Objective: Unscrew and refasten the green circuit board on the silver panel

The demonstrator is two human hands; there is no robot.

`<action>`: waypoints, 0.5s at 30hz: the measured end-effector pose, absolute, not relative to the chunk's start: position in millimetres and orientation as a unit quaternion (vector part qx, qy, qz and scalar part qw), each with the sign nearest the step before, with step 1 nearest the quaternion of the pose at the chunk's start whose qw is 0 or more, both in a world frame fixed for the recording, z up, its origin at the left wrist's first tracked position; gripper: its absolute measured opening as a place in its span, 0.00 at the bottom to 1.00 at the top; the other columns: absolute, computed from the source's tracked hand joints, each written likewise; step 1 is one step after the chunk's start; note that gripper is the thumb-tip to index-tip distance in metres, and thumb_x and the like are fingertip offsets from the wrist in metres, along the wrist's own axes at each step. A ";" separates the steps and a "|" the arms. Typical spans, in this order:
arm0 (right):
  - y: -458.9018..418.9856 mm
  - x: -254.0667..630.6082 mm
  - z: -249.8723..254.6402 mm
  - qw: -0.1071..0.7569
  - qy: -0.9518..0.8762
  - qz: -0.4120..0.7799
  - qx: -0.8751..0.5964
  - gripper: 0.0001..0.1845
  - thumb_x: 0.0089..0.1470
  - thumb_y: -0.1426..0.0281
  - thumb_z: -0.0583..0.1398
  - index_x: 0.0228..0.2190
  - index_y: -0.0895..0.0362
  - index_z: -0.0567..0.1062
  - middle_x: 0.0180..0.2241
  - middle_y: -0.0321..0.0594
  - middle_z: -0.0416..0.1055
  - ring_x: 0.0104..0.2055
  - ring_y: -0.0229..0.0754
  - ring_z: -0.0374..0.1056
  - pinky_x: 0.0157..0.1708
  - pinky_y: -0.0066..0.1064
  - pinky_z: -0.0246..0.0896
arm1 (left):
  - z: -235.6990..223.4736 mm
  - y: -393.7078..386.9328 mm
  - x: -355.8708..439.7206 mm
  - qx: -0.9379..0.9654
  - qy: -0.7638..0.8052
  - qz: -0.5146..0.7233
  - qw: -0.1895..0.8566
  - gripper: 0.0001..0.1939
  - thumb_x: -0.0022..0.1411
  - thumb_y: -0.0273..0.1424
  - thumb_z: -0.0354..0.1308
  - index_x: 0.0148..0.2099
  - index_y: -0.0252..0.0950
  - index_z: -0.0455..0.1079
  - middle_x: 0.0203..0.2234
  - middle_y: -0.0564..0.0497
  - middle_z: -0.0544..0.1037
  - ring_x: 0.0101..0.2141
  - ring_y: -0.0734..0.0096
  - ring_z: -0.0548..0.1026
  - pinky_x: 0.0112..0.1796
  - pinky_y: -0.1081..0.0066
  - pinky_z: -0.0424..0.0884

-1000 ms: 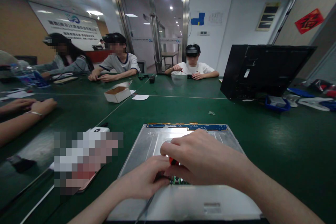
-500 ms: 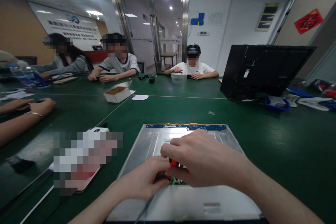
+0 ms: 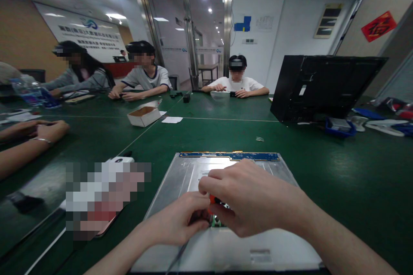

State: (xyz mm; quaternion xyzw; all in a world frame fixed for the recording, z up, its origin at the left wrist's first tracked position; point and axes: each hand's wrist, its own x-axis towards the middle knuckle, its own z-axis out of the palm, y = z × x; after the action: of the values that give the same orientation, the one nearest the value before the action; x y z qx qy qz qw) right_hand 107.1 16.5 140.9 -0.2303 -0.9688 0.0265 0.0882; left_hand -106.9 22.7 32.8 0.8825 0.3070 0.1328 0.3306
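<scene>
A flat display panel with a silver metal back [image 3: 167, 184] lies in front of me, with a blue circuit strip [image 3: 261, 157] along its far edge. My right hand [image 3: 248, 195] is closed around an orange-and-black screwdriver [image 3: 212, 199]; only part of its handle shows, and the tip is hidden. Just under it a small green circuit board [image 3: 217, 222] is partly visible. My left hand [image 3: 185, 217] is closed beside the board, its thumb and fingers pinched close to the screwdriver. What those fingers hold is hidden. A dark cable [image 3: 177, 258] runs toward me from below that hand.
Left of the panel lie phones, partly blurred [image 3: 124, 160], and a cable [image 3: 47, 249]. Farther off are an open white box [image 3: 145, 118] and a large black monitor [image 3: 325, 88]. A co-worker's hands [image 3: 51, 133] rest at left; several people sit around the green table [image 3: 348, 172].
My right hand has turned slightly around the screwdriver, its thumb now lower and a little to the right. My left hand stays nearly still, and the panel has not moved.
</scene>
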 end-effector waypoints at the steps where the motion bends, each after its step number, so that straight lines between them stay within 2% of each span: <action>1: 17.0 106.7 140.4 0.092 -0.968 0.024 -0.232 0.04 0.55 0.69 0.56 0.34 0.56 0.66 0.30 0.35 0.70 0.26 0.35 0.61 0.21 0.30 0.42 | 34.1 22.3 -106.4 0.882 0.306 0.136 0.332 0.06 0.57 0.24 0.54 0.38 0.36 0.66 0.32 0.51 0.73 0.31 0.67 0.70 0.31 0.72 0.66; 5: 17.7 106.3 139.1 0.101 -0.965 0.024 -0.241 0.04 0.58 0.68 0.55 0.33 0.56 0.66 0.29 0.34 0.71 0.26 0.35 0.61 0.22 0.30 0.41 | 38.0 21.9 -105.6 0.879 0.314 0.142 0.330 0.06 0.55 0.23 0.54 0.37 0.36 0.66 0.32 0.53 0.72 0.32 0.67 0.70 0.32 0.72 0.65; 15: 16.5 107.4 140.8 0.102 -0.968 0.030 -0.226 0.06 0.51 0.70 0.57 0.34 0.56 0.65 0.30 0.34 0.70 0.25 0.35 0.59 0.21 0.29 0.41 | 33.6 23.8 -106.7 0.883 0.306 0.131 0.332 0.07 0.56 0.24 0.54 0.39 0.36 0.68 0.32 0.50 0.73 0.32 0.66 0.70 0.32 0.72 0.67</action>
State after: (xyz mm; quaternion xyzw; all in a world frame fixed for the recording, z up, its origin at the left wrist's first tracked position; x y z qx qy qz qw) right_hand 107.4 16.5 140.8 -0.2260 -0.9683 0.0300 0.1020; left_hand -106.7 23.8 33.6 0.8825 0.3059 0.1308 0.3323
